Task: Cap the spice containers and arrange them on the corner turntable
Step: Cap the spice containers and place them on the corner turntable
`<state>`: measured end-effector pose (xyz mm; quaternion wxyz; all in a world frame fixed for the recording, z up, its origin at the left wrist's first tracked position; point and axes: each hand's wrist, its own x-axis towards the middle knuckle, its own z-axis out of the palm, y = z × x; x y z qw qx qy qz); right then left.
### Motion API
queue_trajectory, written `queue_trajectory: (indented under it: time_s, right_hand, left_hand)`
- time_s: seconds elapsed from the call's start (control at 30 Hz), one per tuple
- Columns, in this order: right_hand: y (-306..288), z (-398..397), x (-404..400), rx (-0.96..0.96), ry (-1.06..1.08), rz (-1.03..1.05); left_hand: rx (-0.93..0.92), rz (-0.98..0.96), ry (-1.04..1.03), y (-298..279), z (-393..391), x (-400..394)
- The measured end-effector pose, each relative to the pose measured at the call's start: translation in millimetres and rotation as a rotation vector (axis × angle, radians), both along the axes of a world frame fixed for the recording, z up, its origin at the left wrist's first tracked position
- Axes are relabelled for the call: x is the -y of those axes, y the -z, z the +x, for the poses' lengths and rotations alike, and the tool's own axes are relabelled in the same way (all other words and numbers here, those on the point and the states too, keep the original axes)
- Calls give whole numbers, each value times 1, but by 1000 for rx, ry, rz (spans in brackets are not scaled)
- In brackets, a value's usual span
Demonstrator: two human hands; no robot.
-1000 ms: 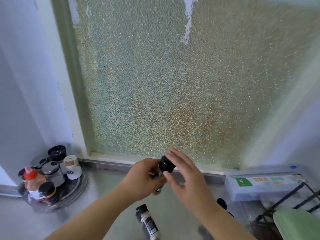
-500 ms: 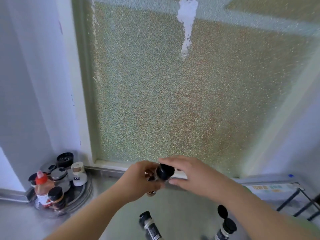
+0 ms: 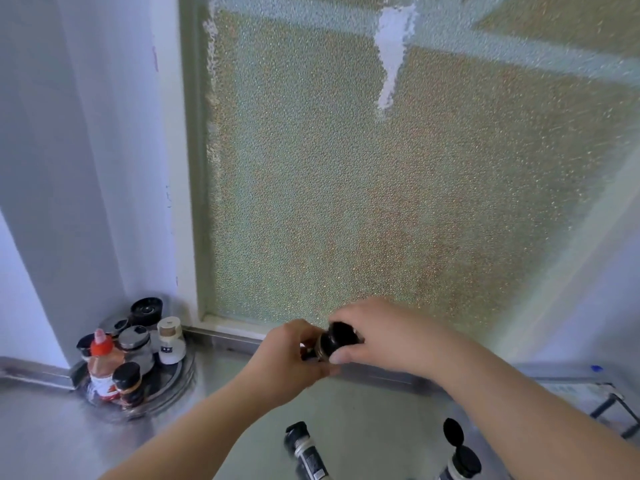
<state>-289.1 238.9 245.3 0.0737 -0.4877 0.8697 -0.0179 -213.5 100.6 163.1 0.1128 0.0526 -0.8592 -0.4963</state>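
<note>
Right hand (image 3: 388, 336) now curled over black cap (image 3: 341, 336), left hand (image 3: 287, 355) gripping dark spice container (image 3: 320, 348).

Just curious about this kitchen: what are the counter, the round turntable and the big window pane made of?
Counter: seemingly brushed stainless steel, grey with a dull sheen. Turntable: likely polished metal, its rim mirror-like. Window pane: probably frosted, pebbled glass, sparkling and blurring everything behind.
</note>
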Motion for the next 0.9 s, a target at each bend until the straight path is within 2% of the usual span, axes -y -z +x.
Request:
queue_trajectory:
  time_s: [0.07,0.17,0.3,0.5,0.67,0.9]
  right_hand:
    - [5,-1,2,22,41,2]
    - [6,-3,5,95,-44,29]
    - [17,4,29,2,-104,-20]
    - [54,13,78,87,-122,-6]
    - [99,25,133,166,-162,-32]
    - [153,31,228,205,-107,-169]
  left_hand:
    - [18,11,4,3,4,4]
    - [31,18,-30,6,8,12]
    - [43,53,-75,16,15,24]
    - [40,117,-221,47,39,49]
    - [197,56,-314,79,60,97]
    - [389,-49,-423,109,89,176]
